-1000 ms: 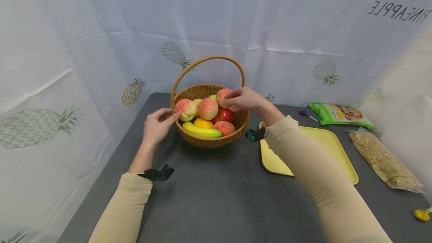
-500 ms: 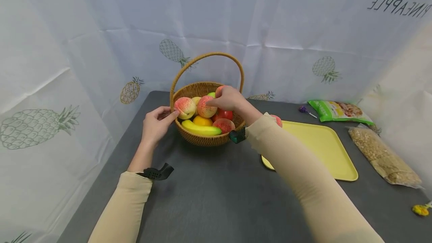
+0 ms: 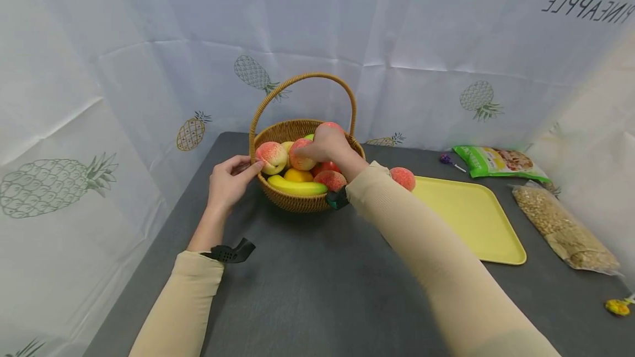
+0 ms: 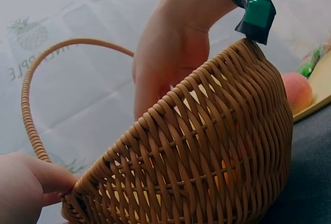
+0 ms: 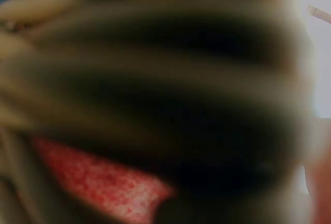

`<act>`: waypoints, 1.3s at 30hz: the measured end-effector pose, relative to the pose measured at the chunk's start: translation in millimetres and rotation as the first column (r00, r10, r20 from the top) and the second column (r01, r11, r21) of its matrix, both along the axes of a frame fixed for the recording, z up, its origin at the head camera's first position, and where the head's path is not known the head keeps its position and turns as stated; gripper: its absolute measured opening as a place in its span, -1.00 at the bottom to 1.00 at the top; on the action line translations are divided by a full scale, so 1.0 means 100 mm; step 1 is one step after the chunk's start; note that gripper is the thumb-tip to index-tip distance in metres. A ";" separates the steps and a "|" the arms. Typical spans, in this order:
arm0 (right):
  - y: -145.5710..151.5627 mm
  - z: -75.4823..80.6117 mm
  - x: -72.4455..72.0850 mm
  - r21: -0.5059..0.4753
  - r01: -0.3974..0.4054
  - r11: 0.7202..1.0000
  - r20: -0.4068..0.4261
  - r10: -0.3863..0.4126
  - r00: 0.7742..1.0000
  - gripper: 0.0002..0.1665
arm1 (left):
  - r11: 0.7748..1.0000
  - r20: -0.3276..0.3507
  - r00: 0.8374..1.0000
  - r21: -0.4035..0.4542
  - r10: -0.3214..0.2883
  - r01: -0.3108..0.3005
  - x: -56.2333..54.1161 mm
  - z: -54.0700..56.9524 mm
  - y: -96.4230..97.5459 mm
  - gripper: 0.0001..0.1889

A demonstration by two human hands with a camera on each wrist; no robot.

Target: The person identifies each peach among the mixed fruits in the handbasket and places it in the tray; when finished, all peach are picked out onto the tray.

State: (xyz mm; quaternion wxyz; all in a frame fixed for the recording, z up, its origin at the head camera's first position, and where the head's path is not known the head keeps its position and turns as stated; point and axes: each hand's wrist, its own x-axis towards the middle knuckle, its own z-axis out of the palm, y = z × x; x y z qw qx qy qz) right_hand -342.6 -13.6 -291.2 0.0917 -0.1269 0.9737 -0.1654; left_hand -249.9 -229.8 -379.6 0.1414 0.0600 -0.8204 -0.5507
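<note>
A wicker basket (image 3: 297,203) with a tall arched handle stands at the table's back, full of fruit. My left hand (image 3: 229,180) pinches its left rim beside the handle's foot; the left wrist view shows the thumb on the wicker (image 4: 207,141). My right hand (image 3: 329,145) reaches down into the basket, its thumb across a middle peach (image 3: 297,160). Its other fingers are hidden, so I cannot tell what it grips. Another peach (image 3: 331,124) shows behind that hand. Nearby lie a left peach (image 3: 272,157), a banana (image 3: 297,185), an orange (image 3: 297,174) and a tomato (image 3: 324,168).
To the right lies a yellow tray (image 3: 466,214), with a peach (image 3: 403,178) at its back left corner. Beyond it are a purple lollipop (image 3: 451,162), a green snack packet (image 3: 501,163), a bag of grains (image 3: 563,227) and a yellow lollipop (image 3: 617,307).
My right hand has moved left and farther into the basket, from the peach at the right back to over the middle peach. The tray's peach has come into view. My left hand stays put.
</note>
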 end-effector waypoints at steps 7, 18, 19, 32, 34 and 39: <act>0.03 0.03 -0.04 0.039 -0.036 0.999 0.041 0.034 0.999 -0.28 | 1.000 0.004 1.000 0.013 -0.004 0.003 0.01 0.01 0.02 -0.46; 0.07 0.18 -0.05 0.013 -0.017 1.000 0.139 0.015 0.990 -0.38 | 1.000 0.008 1.000 0.001 -0.018 0.018 0.03 0.06 0.00 -0.44; 0.07 0.19 -0.05 0.000 -0.009 1.000 0.141 0.009 0.990 -0.40 | 1.000 0.011 1.000 -0.001 -0.019 0.019 0.03 0.05 0.00 -0.44; 0.07 0.09 -0.06 -0.081 0.032 0.996 0.151 -0.020 0.988 -0.35 | 1.000 0.011 1.000 0.005 -0.018 0.017 0.06 0.02 0.00 -0.45; 0.09 0.09 -0.05 -0.115 0.024 0.993 0.154 -0.006 0.988 -0.36 | 1.000 0.015 1.000 0.008 -0.018 0.018 0.05 0.02 -0.01 -0.44; 0.18 0.12 -0.01 -0.224 -0.013 0.974 0.155 0.048 0.987 -0.31 | 0.999 0.015 0.999 0.010 -0.030 0.030 0.05 0.02 -0.01 -0.44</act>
